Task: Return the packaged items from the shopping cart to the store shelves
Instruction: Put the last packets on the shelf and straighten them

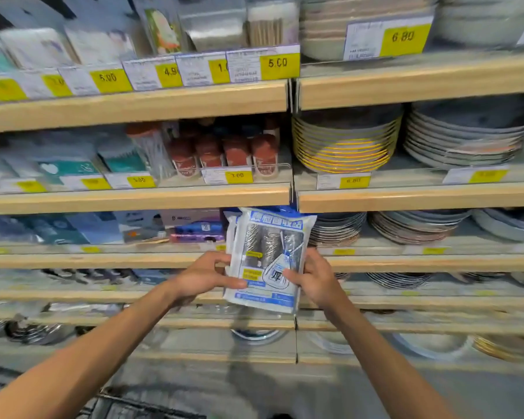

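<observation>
Both hands up: left hand (204, 275) at nine o'clock and right hand (313, 278) at three o'clock clamp the blue-and-white packet (268, 255), raised before the wooden shelves (133, 201).

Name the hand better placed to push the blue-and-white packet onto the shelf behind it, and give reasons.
Probably the right hand: it grips the blue-and-white plastic packet by its right edge, thumb across the front. The left hand only pinches the lower left edge.
</observation>
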`<state>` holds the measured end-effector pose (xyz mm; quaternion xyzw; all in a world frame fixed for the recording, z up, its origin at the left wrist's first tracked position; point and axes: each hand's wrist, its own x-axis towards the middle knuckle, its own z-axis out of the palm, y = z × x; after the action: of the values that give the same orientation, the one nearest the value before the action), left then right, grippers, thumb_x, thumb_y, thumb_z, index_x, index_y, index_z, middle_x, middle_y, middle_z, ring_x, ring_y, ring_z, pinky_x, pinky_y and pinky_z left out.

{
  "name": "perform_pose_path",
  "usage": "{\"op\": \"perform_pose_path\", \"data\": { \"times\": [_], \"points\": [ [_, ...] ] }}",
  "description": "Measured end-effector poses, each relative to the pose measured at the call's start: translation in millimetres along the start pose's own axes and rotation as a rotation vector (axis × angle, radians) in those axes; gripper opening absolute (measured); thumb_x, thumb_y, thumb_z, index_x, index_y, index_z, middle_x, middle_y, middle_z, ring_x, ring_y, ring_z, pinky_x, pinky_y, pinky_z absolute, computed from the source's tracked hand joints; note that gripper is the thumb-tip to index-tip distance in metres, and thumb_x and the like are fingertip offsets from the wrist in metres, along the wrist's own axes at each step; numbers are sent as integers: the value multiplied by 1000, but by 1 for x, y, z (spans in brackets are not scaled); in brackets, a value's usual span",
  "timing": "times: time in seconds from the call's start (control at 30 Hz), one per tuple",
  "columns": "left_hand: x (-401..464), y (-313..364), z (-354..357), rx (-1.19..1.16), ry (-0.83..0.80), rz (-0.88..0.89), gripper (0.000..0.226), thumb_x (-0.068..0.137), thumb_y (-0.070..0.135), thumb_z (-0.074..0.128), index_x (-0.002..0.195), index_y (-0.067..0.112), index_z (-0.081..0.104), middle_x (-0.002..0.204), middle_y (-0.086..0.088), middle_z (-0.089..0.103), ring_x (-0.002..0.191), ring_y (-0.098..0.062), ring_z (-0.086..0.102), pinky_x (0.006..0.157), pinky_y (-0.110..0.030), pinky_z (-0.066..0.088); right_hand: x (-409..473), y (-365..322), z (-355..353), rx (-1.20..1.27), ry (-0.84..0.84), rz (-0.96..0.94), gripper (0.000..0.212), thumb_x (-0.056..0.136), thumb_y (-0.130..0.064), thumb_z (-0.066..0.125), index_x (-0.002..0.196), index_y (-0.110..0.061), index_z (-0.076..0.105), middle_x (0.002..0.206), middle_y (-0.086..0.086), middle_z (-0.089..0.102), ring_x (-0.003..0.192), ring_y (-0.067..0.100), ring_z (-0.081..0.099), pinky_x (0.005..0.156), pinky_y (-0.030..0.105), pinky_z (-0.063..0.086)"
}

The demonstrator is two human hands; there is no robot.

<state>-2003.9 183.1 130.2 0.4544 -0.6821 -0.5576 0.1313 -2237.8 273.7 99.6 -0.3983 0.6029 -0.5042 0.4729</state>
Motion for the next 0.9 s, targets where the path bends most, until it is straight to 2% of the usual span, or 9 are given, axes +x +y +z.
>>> {"op": "perform_pose_path", "data": {
  "times": [0.17,0.27,0.37,0.53,0.63,0.7,0.77,0.83,0.9],
  "points": [
    [21,-36,-26,-113,113,-41,77,56,38,97,121,10,67,128,-7,67,109,-20,69,96,-39,55,23,-28,26,-22,-27,3,22,91,-13,69,105,-27,59,102,-1,72,96,17,69,93,45,55],
    [33,-26,-30,-167,145,31,63,62,29,93,116,10,69,111,-6,75,91,-16,73,77,-29,59,46,-42,37,-74,43,-36,35,90,-23,71,121,-17,56,115,8,69,107,25,67,98,51,52],
    [49,-9,-35,-185,214,88,55,58,31,93,107,17,73,104,0,77,98,-20,74,91,-41,57,69,-44,39,-79,98,-28,59,85,-40,71,136,-18,50,134,6,60,121,22,58,103,49,49],
    [76,4,-40,-94,193,81,40,70,21,89,104,11,72,98,-2,78,97,-20,73,88,-36,57,84,-47,39,-54,151,-32,13,95,-22,64,108,-23,67,116,0,70,112,19,64,106,50,47],
    [88,1,-35,-88,209,85,44,71,19,88,111,10,70,103,-3,77,100,-19,72,93,-40,56,92,-41,40,-31,226,-23,18,95,-18,65,111,-12,68,110,1,71,111,21,64,107,48,46],
    [94,-2,-31,-11,242,106,37,74,20,86,106,9,71,99,-1,76,95,-17,72,86,-35,57,95,-37,43,-38,273,-20,9,93,-18,67,102,-20,66,107,-1,70,111,22,64,106,48,46],
    [98,-3,-27,214,326,122,32,74,31,85,89,8,69,85,1,73,79,-14,69,63,-26,50,99,-28,45,-95,344,-55,11,90,-22,71,101,-21,67,105,-1,71,108,22,66,102,50,49],
    [99,-4,-21,458,441,149,46,71,46,83,77,6,61,74,-2,64,66,-18,59,52,-30,37,103,-20,48,-179,392,-73,34,88,-29,73,117,-13,65,112,2,70,112,25,64,102,51,49],
    [92,-6,-15,645,523,172,50,75,53,77,79,9,55,77,-2,55,68,-18,50,55,-33,34,105,-15,48,-345,371,-71,55,84,-41,73,128,-10,59,121,10,68,117,31,61,101,50,49]
  ]
}}
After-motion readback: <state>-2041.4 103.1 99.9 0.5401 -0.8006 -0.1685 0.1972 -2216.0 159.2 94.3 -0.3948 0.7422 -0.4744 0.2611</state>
